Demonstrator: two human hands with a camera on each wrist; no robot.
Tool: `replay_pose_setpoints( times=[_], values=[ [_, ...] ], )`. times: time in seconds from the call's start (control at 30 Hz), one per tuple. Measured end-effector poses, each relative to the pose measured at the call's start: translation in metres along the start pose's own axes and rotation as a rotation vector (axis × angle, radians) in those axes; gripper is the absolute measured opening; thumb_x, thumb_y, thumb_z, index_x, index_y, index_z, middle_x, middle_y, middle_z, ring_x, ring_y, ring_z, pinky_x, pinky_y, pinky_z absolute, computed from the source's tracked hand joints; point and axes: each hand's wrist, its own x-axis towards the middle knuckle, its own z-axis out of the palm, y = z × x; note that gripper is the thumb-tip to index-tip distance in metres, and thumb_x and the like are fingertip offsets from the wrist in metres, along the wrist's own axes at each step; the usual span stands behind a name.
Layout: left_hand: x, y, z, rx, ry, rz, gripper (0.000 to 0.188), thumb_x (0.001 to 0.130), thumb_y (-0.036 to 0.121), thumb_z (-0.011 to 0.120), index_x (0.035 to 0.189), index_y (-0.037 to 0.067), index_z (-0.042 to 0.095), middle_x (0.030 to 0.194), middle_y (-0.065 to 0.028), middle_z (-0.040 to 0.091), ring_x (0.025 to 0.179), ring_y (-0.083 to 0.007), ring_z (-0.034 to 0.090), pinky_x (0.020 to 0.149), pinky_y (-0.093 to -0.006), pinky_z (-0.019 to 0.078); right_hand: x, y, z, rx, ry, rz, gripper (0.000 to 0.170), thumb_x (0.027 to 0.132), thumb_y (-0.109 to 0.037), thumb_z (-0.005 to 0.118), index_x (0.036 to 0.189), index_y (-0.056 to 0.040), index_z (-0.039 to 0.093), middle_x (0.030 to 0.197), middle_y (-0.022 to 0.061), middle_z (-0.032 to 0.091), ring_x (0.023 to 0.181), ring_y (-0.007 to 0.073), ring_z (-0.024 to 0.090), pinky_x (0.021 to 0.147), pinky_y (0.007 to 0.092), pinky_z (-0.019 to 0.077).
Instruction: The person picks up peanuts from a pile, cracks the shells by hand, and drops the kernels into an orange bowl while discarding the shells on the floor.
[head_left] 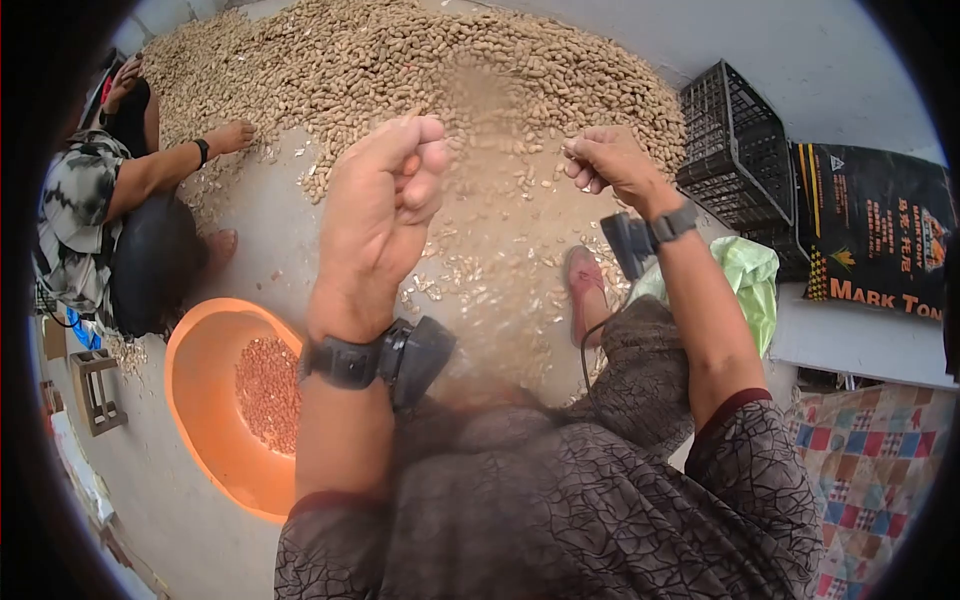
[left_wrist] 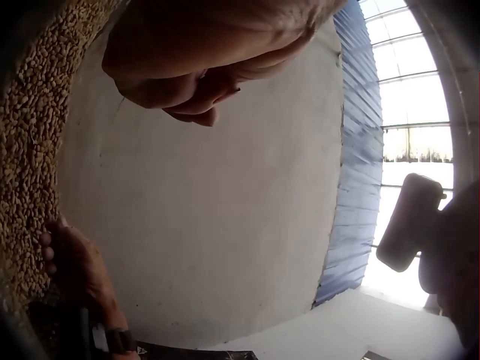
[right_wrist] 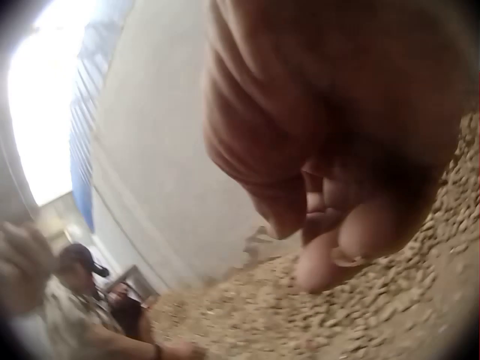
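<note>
Palm up in the head view, my left hand (head_left: 385, 190) has its fingers curled in around a reddish shelled peanut (head_left: 411, 165) showing between thumb and fingers. To its right my right hand (head_left: 612, 160) is raised, thumb drawn toward the bent fingers. From the right wrist view, the right hand's thumb and fingertips (right_wrist: 322, 274) come close together, with no object visible between them. Both hands are above the floor in front of a wide heap of unshelled peanuts (head_left: 400, 50). In the left wrist view the left hand (left_wrist: 217, 52) is dark, its grip mostly hidden.
An orange basin (head_left: 205, 440) of shelled red peanuts (head_left: 268, 395) stands at my left. Broken shells (head_left: 480, 275) litter the floor between my feet. Another person (head_left: 130, 200) sits at the left, one hand near the heap. A black crate (head_left: 735, 140) and a printed black sack (head_left: 875, 230) stand right.
</note>
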Motion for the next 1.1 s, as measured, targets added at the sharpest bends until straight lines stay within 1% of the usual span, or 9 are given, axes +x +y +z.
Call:
replay_pose_setpoints(
  times=[0.1,0.43,0.7,0.8,0.87,0.93,1.0,1.07,1.1],
  values=[
    [-0.004,0.004,0.0,-0.036,0.012,-0.028,0.013,0.089,0.011,0.051,0.09,-0.002,0.055,0.069,-0.005,0.055,0.045,-0.0053,0.039,0.038,-0.0169,0.0262,0.045,0.042,0.002,-0.072,0.155,0.018,0.024,0.085,-0.022,0.061,0.078,0.0006,0.06,0.064,0.0088,0.061,0.048,0.0124,0.058,0.04,0.0225,0.046],
    [-0.007,0.008,0.019,-0.048,0.194,-0.123,0.017,0.097,0.013,0.038,0.094,0.0,0.048,0.065,-0.0023,0.047,0.038,-0.0042,0.034,0.036,-0.0178,0.0292,0.131,0.196,0.023,0.026,0.226,0.248,0.02,0.085,-0.019,0.058,0.08,0.0006,0.058,0.067,0.009,0.06,0.05,0.0148,0.059,0.038,0.0247,0.0453],
    [-0.002,0.007,0.019,-0.05,0.317,-0.126,0.017,0.094,0.014,0.042,0.087,-0.001,0.048,0.061,-0.0072,0.046,0.039,-0.0073,0.033,0.038,-0.0169,0.03,0.187,0.279,0.045,-0.071,0.33,0.269,0.02,0.085,-0.019,0.059,0.086,0.0018,0.059,0.068,0.009,0.06,0.047,0.0128,0.058,0.038,0.0264,0.0449],
    [0.001,0.005,0.026,0.026,0.378,-0.108,0.016,0.1,0.014,0.029,0.09,0.003,0.036,0.059,-0.0029,0.042,0.034,-0.0052,0.031,0.032,-0.0181,0.0261,0.202,0.289,0.056,-0.232,0.357,0.141,0.025,0.082,-0.021,0.059,0.089,0.0023,0.06,0.069,0.0123,0.062,0.053,0.0206,0.062,0.048,0.0339,0.0485],
    [0.0,0.004,0.024,0.045,0.38,-0.096,0.015,0.099,0.014,0.029,0.089,0.004,0.035,0.059,-0.0035,0.042,0.033,-0.0052,0.031,0.03,-0.018,0.0262,0.194,0.257,0.062,-0.438,0.434,0.069,0.025,0.078,-0.022,0.057,0.091,-0.0013,0.062,0.081,0.0203,0.064,0.083,0.0366,0.061,0.074,0.0448,0.047],
    [0.0,0.003,0.024,0.076,0.408,-0.086,0.015,0.099,0.013,0.028,0.09,0.004,0.035,0.058,-0.0038,0.042,0.032,-0.0051,0.031,0.029,-0.0183,0.0267,0.203,0.254,0.065,-0.54,0.444,0.066,0.024,0.079,-0.021,0.057,0.091,-0.0015,0.061,0.082,0.0199,0.064,0.083,0.0359,0.062,0.075,0.0445,0.0473],
    [0.003,0.001,0.018,0.106,0.432,-0.068,0.015,0.098,0.014,0.032,0.088,0.003,0.036,0.057,-0.0051,0.042,0.031,-0.0054,0.03,0.028,-0.0192,0.0267,0.212,0.26,0.071,-0.642,0.449,0.071,0.023,0.079,-0.02,0.057,0.091,-0.0016,0.06,0.083,0.0194,0.064,0.084,0.0352,0.062,0.076,0.0441,0.0475],
    [0.01,0.004,0.003,-0.118,0.066,-0.206,0.044,0.089,0.038,0.059,0.099,-0.004,0.053,0.071,-0.0148,0.061,0.039,-0.0118,0.053,0.023,-0.0176,0.0372,0.221,0.272,0.07,-0.719,0.381,0.052,0.019,0.079,-0.018,0.055,0.089,-0.0018,0.059,0.084,0.0187,0.064,0.084,0.0351,0.062,0.075,0.0437,0.0483],
    [0.01,0.002,0.006,-0.078,0.121,-0.183,0.045,0.088,0.042,0.059,0.09,-0.002,0.054,0.064,-0.0131,0.057,0.038,-0.011,0.05,0.023,-0.0197,0.0395,0.22,0.274,0.071,-0.724,0.389,0.066,0.019,0.079,-0.018,0.055,0.089,-0.0018,0.059,0.084,0.0187,0.064,0.084,0.0351,0.062,0.075,0.0437,0.0483]
  ],
)
